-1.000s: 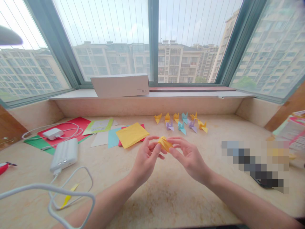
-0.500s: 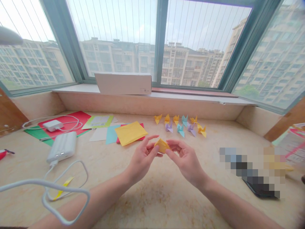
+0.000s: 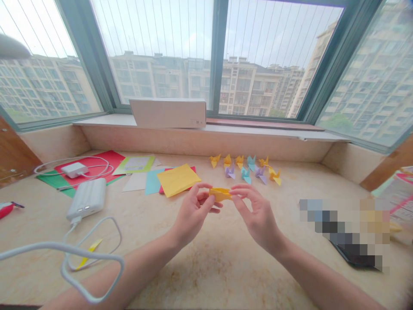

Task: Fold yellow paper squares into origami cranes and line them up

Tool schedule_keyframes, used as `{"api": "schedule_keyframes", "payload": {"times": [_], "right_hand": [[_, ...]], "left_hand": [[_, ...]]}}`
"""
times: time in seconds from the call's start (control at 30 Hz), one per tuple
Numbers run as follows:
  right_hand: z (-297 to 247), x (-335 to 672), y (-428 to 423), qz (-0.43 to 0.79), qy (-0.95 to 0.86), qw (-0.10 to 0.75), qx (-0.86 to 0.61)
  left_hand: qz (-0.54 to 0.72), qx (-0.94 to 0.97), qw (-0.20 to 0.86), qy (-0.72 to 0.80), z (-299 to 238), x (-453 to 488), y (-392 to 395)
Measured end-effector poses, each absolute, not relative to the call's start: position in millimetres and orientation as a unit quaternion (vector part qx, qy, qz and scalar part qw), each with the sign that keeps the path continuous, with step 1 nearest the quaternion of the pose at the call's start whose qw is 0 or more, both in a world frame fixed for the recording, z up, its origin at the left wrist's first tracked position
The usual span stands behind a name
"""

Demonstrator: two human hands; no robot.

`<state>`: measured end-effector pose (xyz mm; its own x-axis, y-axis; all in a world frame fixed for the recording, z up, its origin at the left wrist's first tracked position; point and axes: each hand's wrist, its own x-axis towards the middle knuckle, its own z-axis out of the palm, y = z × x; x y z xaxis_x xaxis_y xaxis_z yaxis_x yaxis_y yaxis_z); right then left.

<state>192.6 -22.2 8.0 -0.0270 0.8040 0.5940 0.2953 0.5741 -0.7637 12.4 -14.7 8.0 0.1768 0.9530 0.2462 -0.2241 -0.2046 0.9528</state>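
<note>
A small piece of folded yellow origami paper is held up between my hands, its upper edge parted into layers. My left hand pinches its left end between thumb and fingers. At the right end, the thumb and fingertips of my right hand close on the paper. Beyond the hands stand several folded paper cranes in two rows: yellow ones such as the crane, a blue crane and a purple crane. Flat yellow paper lies behind my left hand, over red and blue sheets.
To the left are a white power bank, a charger, looping white cables and red paper. A dark, partly pixelated object lies right. A white box stands on the window ledge.
The folded yellow paper has gone from a pointed, diamond-like face to a wider, lower shape with its layers opened. My right hand has shifted slightly right.
</note>
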Motion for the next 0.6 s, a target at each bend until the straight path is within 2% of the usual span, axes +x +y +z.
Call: {"api": "schedule_keyframes", "payload": {"times": [0.2, 0.6], "right_hand": [[6.0, 193.2, -19.3, 0.185, -0.690, 0.560, -0.420], [2.0, 193.7, -14.5, 0.251, -0.642, 0.621, -0.372]], "left_hand": [[0.540, 0.563, 0.533, 0.328, 8.0, 12.4, -15.3], [0.488, 0.589, 0.553, 0.330, 8.7, 13.8, -18.5]]}}
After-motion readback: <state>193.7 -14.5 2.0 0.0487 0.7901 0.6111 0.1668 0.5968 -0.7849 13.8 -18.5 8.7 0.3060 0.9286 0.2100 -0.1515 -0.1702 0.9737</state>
